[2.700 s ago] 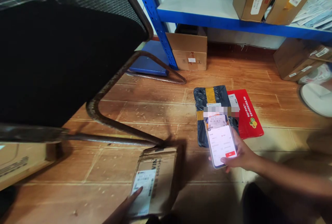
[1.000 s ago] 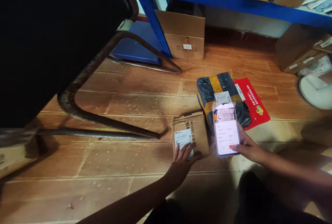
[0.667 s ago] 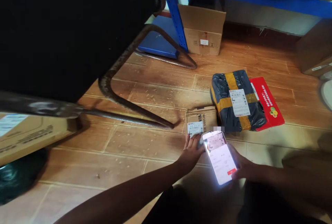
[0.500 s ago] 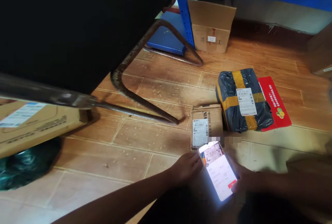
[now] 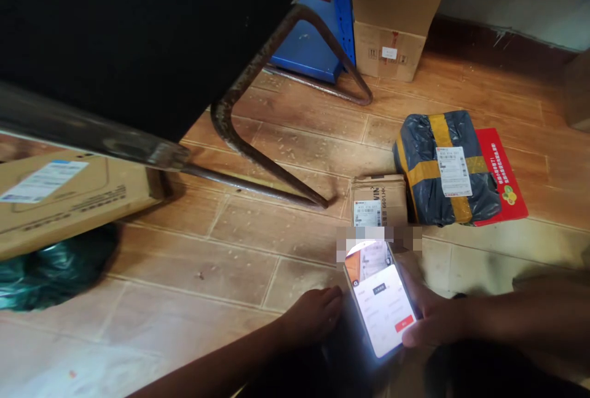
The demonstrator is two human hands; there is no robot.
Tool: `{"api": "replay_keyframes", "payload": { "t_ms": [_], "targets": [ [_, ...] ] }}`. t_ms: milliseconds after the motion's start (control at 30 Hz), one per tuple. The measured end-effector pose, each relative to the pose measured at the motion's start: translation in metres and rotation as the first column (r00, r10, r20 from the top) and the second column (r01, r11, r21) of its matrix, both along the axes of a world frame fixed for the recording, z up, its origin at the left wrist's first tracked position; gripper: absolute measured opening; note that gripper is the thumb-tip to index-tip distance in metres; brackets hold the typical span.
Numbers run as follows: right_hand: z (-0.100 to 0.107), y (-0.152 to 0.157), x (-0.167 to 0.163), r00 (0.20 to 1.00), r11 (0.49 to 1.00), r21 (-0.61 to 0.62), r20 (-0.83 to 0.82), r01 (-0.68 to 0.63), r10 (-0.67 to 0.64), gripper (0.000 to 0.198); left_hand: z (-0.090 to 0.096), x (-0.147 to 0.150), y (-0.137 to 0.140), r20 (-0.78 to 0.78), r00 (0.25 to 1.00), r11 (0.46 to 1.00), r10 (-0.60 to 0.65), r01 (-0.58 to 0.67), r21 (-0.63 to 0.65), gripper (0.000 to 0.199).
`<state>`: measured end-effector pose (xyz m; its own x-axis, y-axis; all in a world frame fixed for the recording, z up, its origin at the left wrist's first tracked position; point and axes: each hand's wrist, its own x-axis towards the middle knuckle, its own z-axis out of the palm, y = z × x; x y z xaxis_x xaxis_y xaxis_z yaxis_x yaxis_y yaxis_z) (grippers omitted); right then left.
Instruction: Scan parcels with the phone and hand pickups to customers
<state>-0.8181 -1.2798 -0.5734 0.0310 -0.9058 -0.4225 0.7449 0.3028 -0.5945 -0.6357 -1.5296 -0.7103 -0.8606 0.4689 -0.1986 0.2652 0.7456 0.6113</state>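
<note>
My right hand [image 5: 437, 319] grips a smartphone [image 5: 382, 315] by its right side, with the thumb beside a red button on the lit screen. A camera picture fills the top of the screen above a white panel. Left of the phone, my left hand [image 5: 313, 315] is closed with the fingers curled under; whatever they may hold is hidden. Just beyond the phone lies a small cardboard box [image 5: 394, 201] with a white shipping label [image 5: 366, 212], its near part covered by blurred blocks. To its right sits a black-wrapped parcel [image 5: 419, 151] with yellow tape and a label.
A red card [image 5: 514, 195] sticks out under the parcel. At the left, a black chair-like piece with a rusty metal frame [image 5: 221, 121] overhangs a large carton [image 5: 92, 201] and a dark green plastic bag [image 5: 59, 269]. An open carton [image 5: 387, 54] stands behind, near a blue flat platform [image 5: 306, 54].
My left hand has drawn back from the small box and sits apart from the phone. The phone picture has changed, and a small dark message shows on it. The view has shifted slightly.
</note>
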Motion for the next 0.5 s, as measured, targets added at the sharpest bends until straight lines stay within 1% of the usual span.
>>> {"api": "replay_keyframes", "payload": {
  "t_ms": [100, 200, 367, 500],
  "targets": [
    [0.007, -0.003, -0.003, 1.000, 0.999, -0.033, -0.009, 0.012, -0.013, 0.130, 0.004, -0.003, -0.002, 0.004, 1.000, 1.000, -0.008, 0.009, -0.007, 0.019],
    [0.012, -0.005, -0.005, 1.000, 1.000, -0.011, -0.002, 0.015, -0.015, 0.134, 0.008, -0.004, -0.003, 0.021, 1.000, 0.999, -0.019, 0.020, -0.028, 0.019],
    [0.012, -0.005, -0.004, 1.000, 1.000, 0.014, 0.017, 0.005, -0.006, 0.137, 0.008, -0.004, -0.002, 0.011, 1.000, 0.999, -0.030, 0.030, -0.032, 0.018],
    [0.013, -0.006, -0.005, 1.000, 1.000, 0.014, 0.025, 0.001, -0.001, 0.133, 0.011, -0.006, -0.002, -0.036, 0.999, 0.999, -0.027, 0.026, -0.029, 0.016]
  ]
}}
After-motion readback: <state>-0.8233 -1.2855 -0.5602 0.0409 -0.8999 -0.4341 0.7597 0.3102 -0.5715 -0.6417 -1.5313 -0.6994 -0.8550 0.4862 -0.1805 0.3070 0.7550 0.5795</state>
